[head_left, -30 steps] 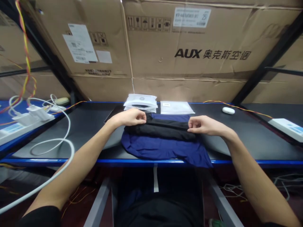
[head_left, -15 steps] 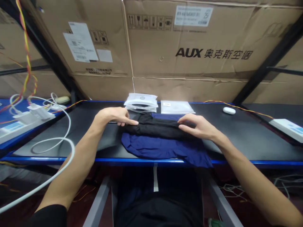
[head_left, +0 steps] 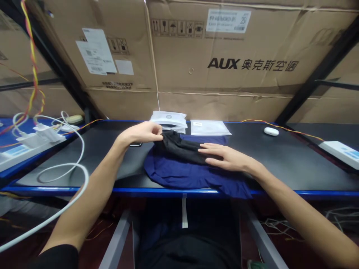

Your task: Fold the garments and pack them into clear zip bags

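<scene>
While the left hand (head_left: 143, 132) pinches the left end of the black cloth (head_left: 183, 149), that end could slip loose if the pinch is too weak. The black cloth lies on top of the blue cloth (head_left: 174, 175), near the middle of the table (head_left: 291, 164), so a hard tug might drag the blue one too and make more wrinkles. One corner of the blue cloth hangs over the front edge, and its weight could pull it down. The stack of white packets (head_left: 168, 118) sits just behind the left fingertips, so a quick push back might knock it over.

The left hand has its thumb and fingertips squeezed together on the black cloth, with its wrist bent. That end of the cloth looks a bit lifted. The right hand (head_left: 227, 157) lies over the other end, its fingers long and close to flat, its thumb held apart. It seems to rest there without gripping; I cannot tell how hard it presses. It is nearer the front than the left.
</scene>
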`<state>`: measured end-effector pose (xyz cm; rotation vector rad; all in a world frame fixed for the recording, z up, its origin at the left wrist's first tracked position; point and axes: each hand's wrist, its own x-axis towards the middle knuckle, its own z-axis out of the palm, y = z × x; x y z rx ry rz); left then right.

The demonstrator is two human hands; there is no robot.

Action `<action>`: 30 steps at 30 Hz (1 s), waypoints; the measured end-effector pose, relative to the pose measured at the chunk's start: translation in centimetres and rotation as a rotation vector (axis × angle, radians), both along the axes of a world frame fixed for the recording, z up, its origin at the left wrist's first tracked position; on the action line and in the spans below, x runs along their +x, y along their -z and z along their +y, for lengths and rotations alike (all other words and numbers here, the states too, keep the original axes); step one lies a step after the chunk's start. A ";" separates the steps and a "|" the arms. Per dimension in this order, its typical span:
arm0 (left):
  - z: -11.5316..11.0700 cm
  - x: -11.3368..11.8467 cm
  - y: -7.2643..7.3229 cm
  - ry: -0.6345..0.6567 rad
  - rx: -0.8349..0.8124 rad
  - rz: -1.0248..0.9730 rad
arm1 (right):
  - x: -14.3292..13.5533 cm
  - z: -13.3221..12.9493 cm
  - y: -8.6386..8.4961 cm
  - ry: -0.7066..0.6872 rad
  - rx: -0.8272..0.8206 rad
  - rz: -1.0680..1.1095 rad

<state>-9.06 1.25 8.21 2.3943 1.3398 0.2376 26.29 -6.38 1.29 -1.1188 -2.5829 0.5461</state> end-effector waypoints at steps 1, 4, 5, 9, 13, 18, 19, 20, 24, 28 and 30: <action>-0.2 0.7 0.2 -0.018 0.072 -0.070 | 0.4 0.1 -0.2 0.019 -0.003 0.014; -1.3 3.5 1.5 -0.062 0.297 -0.265 | 1.8 0.5 -0.7 0.091 0.007 -0.017; -1.8 4.5 2.0 -0.051 0.344 -0.321 | 2.2 0.6 -0.8 0.113 0.007 -0.044; -4.2 7.9 4.2 0.034 0.317 -0.393 | 3.1 0.8 -0.7 0.141 -0.058 -0.108; -5.4 9.3 6.3 0.244 0.293 -0.275 | 3.0 0.7 -0.5 0.149 -0.108 -0.089; -5.4 9.6 7.4 0.453 0.273 -0.120 | 3.3 0.1 -0.7 0.164 -0.121 -0.093; -5.4 9.5 7.2 0.465 0.260 -0.128 | 3.5 -0.2 -0.6 0.166 -0.114 -0.082; -5.3 9.4 6.9 0.466 0.244 -0.146 | 3.8 -0.6 -0.4 0.171 -0.102 -0.064; -5.1 8.6 4.9 0.300 0.293 -0.177 | 4.8 -2.5 0.7 0.219 -0.029 0.044; -4.7 7.5 3.6 -0.070 0.292 0.100 | 5.0 -3.9 1.7 0.256 -0.016 0.039; -4.6 7.3 3.4 -0.147 0.178 0.206 | 4.9 -4.2 1.8 0.260 -0.022 0.021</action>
